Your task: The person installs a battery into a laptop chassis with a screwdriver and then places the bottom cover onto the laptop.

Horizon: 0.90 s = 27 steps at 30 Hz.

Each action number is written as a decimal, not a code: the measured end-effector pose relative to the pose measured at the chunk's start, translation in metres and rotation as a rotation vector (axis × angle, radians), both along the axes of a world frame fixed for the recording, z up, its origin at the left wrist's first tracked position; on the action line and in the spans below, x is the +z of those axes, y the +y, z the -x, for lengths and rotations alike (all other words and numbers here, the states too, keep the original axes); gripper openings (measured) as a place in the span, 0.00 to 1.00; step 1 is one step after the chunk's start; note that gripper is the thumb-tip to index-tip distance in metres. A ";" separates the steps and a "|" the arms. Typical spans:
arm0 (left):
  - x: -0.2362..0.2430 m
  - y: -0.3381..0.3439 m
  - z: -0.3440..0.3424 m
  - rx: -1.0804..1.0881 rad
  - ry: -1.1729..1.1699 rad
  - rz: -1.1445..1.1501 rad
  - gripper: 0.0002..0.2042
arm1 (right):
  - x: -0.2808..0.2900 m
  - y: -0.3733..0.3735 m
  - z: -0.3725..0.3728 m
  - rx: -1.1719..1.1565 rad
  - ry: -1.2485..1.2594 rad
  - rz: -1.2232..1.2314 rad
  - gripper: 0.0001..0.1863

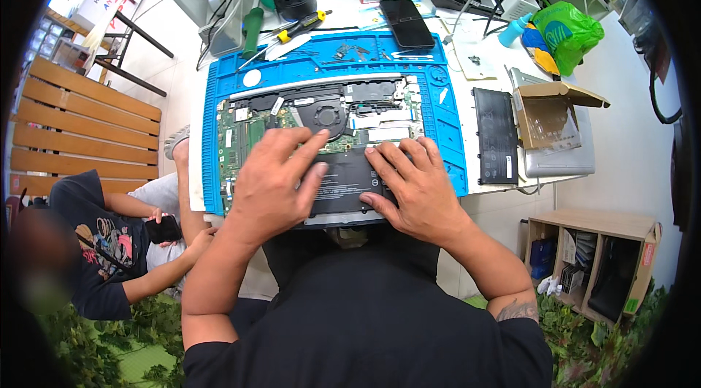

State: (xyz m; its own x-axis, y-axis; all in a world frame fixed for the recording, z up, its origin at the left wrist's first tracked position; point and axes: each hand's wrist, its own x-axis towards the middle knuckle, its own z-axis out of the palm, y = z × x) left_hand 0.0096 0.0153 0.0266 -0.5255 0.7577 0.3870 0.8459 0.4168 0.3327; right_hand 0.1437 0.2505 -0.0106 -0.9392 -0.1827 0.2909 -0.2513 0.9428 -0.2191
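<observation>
An opened laptop base (252,132) lies on a blue repair mat (212,110), its green circuit board and round black fan (326,119) bare. A flat black laptop battery (343,182) sits along its near side. My right hand (420,191) rests on the battery's right part, fingers spread and thumb apart, holding nothing. Over the battery's left part is my left hand (274,180), index finger stretched toward the fan and thumb apart from it. Its other fingers are bent, and I see nothing in them. My left hand hides part of the board and the battery's left end.
A second black battery (495,136) lies right of the mat, beside an open cardboard box (544,121). Beyond the laptop are a smartphone (407,24), a yellow-black screwdriver (301,26) and small screws. At left a seated person (109,242) holds a phone.
</observation>
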 end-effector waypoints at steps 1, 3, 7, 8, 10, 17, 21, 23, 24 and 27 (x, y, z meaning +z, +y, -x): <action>0.000 -0.011 0.002 0.020 -0.009 0.000 0.19 | 0.001 0.000 0.001 0.003 -0.005 -0.011 0.36; -0.003 -0.030 0.001 0.057 -0.025 -0.004 0.18 | 0.002 -0.001 0.002 0.008 -0.013 -0.034 0.36; -0.013 -0.048 -0.011 0.017 -0.076 0.035 0.20 | 0.010 -0.003 0.006 0.033 -0.018 -0.023 0.37; -0.013 -0.051 -0.012 0.000 -0.082 0.054 0.21 | 0.010 -0.004 0.007 0.034 -0.021 -0.026 0.37; -0.018 -0.055 -0.012 0.007 -0.081 0.055 0.22 | 0.008 -0.006 0.007 0.036 -0.034 -0.033 0.38; -0.020 -0.061 -0.006 0.003 -0.146 0.092 0.28 | 0.007 -0.004 0.008 0.035 -0.041 -0.025 0.38; -0.012 -0.063 0.002 -0.031 -0.271 0.127 0.34 | 0.004 -0.002 0.007 0.045 0.007 -0.025 0.38; -0.015 -0.066 0.010 -0.091 -0.320 0.143 0.38 | -0.004 0.000 0.007 0.061 0.016 -0.022 0.38; -0.016 -0.066 0.012 -0.100 -0.330 0.135 0.39 | -0.006 0.000 0.006 0.056 0.022 -0.025 0.38; -0.021 -0.062 0.027 -0.153 -0.333 0.168 0.38 | -0.006 -0.001 0.007 0.048 0.040 -0.034 0.40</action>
State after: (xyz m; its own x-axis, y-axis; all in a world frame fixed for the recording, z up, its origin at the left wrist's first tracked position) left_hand -0.0169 -0.0468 0.0058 -0.4778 0.8749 0.0790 0.7599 0.3665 0.5368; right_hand 0.1363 0.2495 -0.0164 -0.9168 -0.2374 0.3211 -0.3041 0.9362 -0.1761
